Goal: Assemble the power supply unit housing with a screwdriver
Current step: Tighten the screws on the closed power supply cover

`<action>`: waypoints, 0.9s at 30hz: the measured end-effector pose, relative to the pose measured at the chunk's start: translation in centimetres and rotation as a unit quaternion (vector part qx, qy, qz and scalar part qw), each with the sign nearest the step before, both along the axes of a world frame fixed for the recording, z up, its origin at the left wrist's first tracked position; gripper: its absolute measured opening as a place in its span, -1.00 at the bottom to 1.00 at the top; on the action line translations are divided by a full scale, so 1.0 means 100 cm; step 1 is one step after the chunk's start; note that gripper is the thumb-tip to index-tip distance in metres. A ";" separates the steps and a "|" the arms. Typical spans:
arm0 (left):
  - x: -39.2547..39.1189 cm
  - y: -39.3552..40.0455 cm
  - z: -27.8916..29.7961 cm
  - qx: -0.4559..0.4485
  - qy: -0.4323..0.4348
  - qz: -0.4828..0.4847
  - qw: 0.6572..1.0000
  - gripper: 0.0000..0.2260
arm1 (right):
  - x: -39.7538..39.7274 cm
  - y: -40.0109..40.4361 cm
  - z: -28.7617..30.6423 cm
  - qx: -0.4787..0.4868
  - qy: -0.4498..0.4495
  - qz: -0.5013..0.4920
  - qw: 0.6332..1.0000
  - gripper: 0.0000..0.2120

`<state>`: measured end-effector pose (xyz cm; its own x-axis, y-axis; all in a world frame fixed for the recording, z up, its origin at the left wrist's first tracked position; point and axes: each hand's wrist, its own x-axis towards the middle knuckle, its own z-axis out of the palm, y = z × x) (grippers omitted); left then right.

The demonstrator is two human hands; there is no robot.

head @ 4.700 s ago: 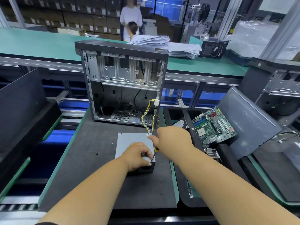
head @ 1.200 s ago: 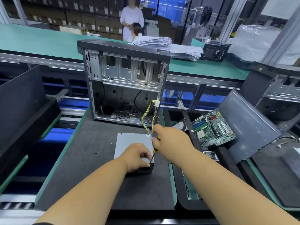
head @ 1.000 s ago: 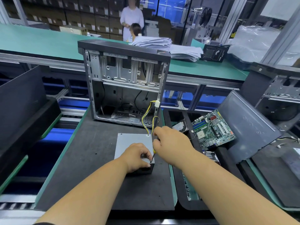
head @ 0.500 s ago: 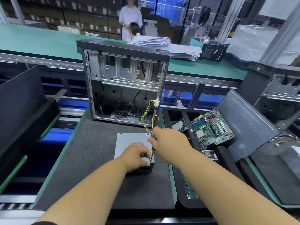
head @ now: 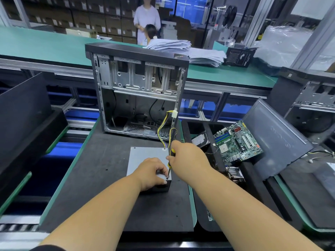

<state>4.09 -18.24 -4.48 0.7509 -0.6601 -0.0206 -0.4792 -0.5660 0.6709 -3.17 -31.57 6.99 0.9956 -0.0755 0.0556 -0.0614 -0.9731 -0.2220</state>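
Observation:
A grey power supply unit (head: pixel 145 156) lies flat on the black mat, its yellow and black cables (head: pixel 164 126) running up into the open computer case (head: pixel 137 91) behind it. My left hand (head: pixel 151 173) grips the unit's near right corner, fingers curled over the top. My right hand (head: pixel 188 157) holds a yellow and black screwdriver (head: pixel 170 164) nearly upright. Its tip sits on the unit's top at the near right corner, right beside my left fingertips.
A green motherboard (head: pixel 237 141) leans in a black tray on the right, against a dark side panel (head: pixel 275 138). Another case (head: pixel 315 98) stands far right. A black mat (head: pixel 101 174) covers the work pallet. Papers (head: pixel 183 48) and two people (head: pixel 147 20) are behind the green bench.
My right hand has shifted slightly on the screwdriver handle while the tip stays on the same corner. The left hand and the unit have not moved.

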 end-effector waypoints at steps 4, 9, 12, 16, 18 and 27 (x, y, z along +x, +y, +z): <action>-0.001 0.000 0.001 -0.001 0.003 0.002 1.000 -0.74 | 0.004 0.001 0.002 0.008 0.016 -0.022 1.000 -0.76; -0.010 0.001 0.002 0.013 -0.002 0.017 1.000 -0.81 | 0.001 -0.006 0.003 0.020 0.009 -0.003 1.000 -0.77; -0.018 0.012 0.008 -0.015 0.043 0.062 0.997 -0.64 | -0.006 -0.016 0.003 0.043 -0.029 0.005 0.999 -0.78; -0.035 0.033 0.014 -0.108 0.048 0.217 0.969 -0.63 | -0.011 -0.024 0.004 0.196 -0.099 0.025 0.975 -0.86; -0.045 0.043 0.016 -0.154 0.064 0.280 0.945 -0.67 | -0.012 -0.022 0.004 0.261 -0.118 0.030 0.957 -0.90; -0.057 0.111 0.011 -0.206 0.066 0.437 0.873 -0.76 | 0.002 0.018 0.001 0.413 -0.082 0.055 0.906 -0.91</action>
